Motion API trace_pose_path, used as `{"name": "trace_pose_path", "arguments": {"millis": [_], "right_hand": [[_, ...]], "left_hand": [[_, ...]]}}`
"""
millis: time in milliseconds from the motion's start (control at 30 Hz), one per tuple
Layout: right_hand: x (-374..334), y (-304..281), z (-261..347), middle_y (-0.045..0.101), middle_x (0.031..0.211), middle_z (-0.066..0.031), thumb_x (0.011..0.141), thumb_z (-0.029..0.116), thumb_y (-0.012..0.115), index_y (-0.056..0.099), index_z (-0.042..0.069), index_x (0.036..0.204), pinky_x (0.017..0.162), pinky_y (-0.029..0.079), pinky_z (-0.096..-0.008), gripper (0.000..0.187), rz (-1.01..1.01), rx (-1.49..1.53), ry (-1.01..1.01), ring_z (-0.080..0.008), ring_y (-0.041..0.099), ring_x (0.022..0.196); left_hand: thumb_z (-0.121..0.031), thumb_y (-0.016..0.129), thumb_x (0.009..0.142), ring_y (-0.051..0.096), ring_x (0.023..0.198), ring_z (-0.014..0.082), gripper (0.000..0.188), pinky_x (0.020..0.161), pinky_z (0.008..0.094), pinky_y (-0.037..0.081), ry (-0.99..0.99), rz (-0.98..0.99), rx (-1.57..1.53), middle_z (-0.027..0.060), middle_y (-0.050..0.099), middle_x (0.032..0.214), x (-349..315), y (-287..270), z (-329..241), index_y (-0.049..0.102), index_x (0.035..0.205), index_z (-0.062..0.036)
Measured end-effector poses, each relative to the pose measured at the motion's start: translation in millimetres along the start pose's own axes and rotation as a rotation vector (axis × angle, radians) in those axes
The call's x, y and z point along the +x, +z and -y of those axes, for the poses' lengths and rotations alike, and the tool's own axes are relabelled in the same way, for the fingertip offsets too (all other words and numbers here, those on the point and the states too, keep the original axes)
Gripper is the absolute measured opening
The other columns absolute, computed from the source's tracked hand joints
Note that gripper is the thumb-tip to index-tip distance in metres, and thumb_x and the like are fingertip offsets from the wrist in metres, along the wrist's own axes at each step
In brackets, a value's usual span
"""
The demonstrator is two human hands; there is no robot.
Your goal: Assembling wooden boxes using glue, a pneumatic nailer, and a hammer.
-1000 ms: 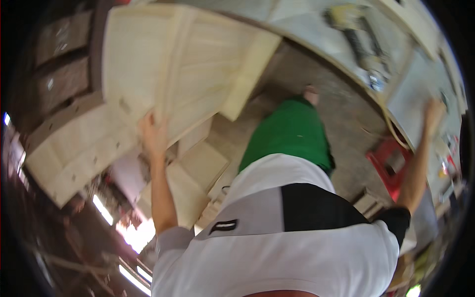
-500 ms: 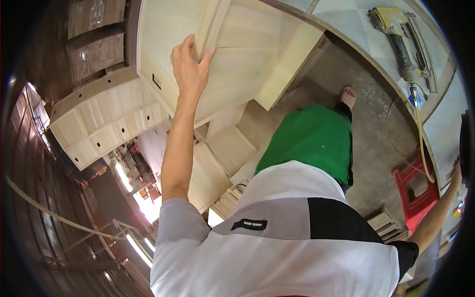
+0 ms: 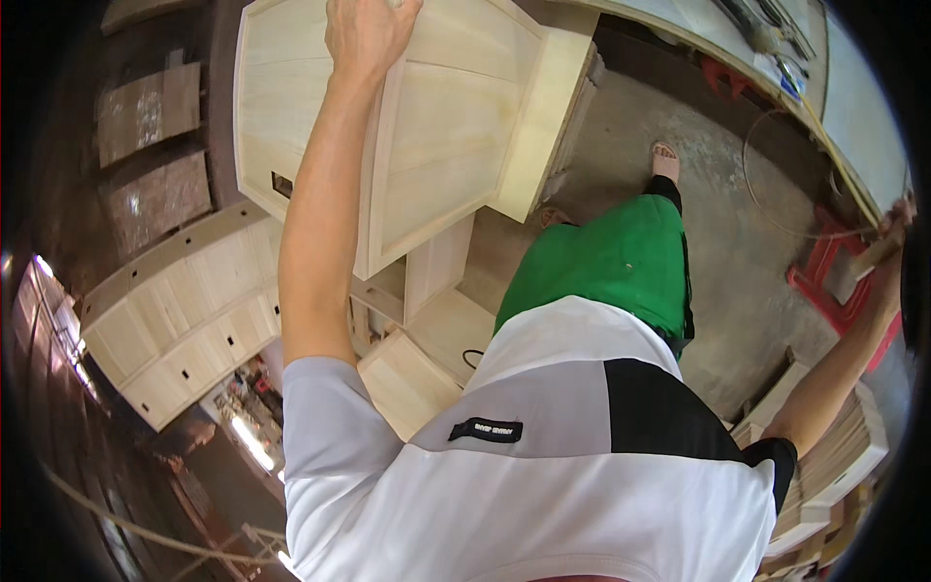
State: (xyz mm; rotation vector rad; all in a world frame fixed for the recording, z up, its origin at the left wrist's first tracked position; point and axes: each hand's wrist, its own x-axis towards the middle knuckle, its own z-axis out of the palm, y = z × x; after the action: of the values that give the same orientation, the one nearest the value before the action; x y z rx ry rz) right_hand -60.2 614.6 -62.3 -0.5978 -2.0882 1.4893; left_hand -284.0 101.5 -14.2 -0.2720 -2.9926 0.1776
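My left hand (image 3: pixel 367 37) reaches up to a pale wooden cabinet (image 3: pixel 456 126) at the top. Its thumb and fingers are closed about the raised upright strip between two panels; the fingertips are partly cut off by the picture's edge. A dark slot (image 3: pixel 281 184) sits in the left panel. Out at the right rim, my right hand (image 3: pixel 900 215) is closed on a short wooden handle (image 3: pixel 875 254); its other end is hidden in the dark rim. Close by it runs a yellow air hose (image 3: pixel 842 160) from an air tool (image 3: pixel 761 37) on the workbench (image 3: pixel 698 37).
A red plastic stool (image 3: pixel 829 267) stands below the bench. More pale cabinets (image 3: pixel 175 310) line the left, with open cabinet boxes (image 3: pixel 441 330) nearer. Stacked wooden pieces (image 3: pixel 824 475) lie at lower right. My sandalled foot (image 3: pixel 665 160) is on the concrete floor (image 3: pixel 718 242).
My left hand has moved up along the strip, farther from me. My right hand has risen along the right rim, and a wooden handle now shows in it. The whole view has shifted.
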Motion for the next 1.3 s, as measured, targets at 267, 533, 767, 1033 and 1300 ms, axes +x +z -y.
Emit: {"name": "trace_pose_path", "arguments": {"millis": [267,533,767,1033,1300], "right_hand": [[-226.8,90.0,51.9,0.05,0.066,0.0042,0.091,0.029,0.057,0.061,0.004,0.104,0.043,0.031,-0.017,0.029,0.122,0.111,0.425,-0.0022,0.043,0.05],[-302.5,104.7,87.5,0.05,0.066,0.0021,0.091,0.022,0.057,0.058,0.0,0.11,0.041,0.032,-0.0185,0.028,0.18,0.238,0.463,-0.0032,0.043,0.048],[-293.7,143.2,113.0,0.053,0.072,0.0016,0.094,0.023,0.052,0.055,0.002,0.116,0.043,0.034,-0.0184,0.031,0.007,0.429,0.173,-0.0033,0.045,0.05],[-344.9,266.8,121.1,0.052,0.069,0.0001,0.098,0.025,0.043,0.052,0.005,0.118,0.04,0.039,-0.0202,0.029,0.143,0.714,0.339,-0.0043,0.047,0.048],[-387.6,377.2,128.0,0.049,0.067,-0.0012,0.098,0.024,0.042,0.037,0.006,0.134,0.039,0.039,-0.0221,0.04,0.232,0.872,0.541,-0.0069,0.046,0.045]], "left_hand": [[-0.021,0.071,0.07,0.047,0.105,0.0406,0.061,0.089,0.0462,0.041,0.251,-0.14,-0.154,0.0247,0.049,0.109,-73.6,-0.3,49.7,0.046,0.122,0.0011],[-0.027,0.065,0.076,0.041,0.116,0.0355,0.062,0.098,0.0422,0.037,0.276,-0.044,-0.15,0.0198,0.047,0.122,-124.6,-1.5,70.7,0.046,0.131,-0.0027],[-0.028,0.064,0.079,0.042,0.115,0.0366,0.059,0.099,0.0418,0.036,0.349,-0.093,-0.25,0.0197,0.048,0.125,-127.8,10.6,80.0,0.047,0.13,-0.0028],[-0.038,0.051,0.09,0.039,0.125,0.0334,0.053,0.105,0.0403,0.03,0.435,-0.02,-0.554,0.0174,0.047,0.133,-112.3,18.7,109.0,0.048,0.13,-0.0038],[-0.035,0.042,0.096,0.037,0.13,0.0288,0.048,0.107,0.035,0.027,0.543,-0.093,-0.626,0.0167,0.045,0.135,-112.5,33.0,112.3,0.047,0.13,-0.0024]]}}
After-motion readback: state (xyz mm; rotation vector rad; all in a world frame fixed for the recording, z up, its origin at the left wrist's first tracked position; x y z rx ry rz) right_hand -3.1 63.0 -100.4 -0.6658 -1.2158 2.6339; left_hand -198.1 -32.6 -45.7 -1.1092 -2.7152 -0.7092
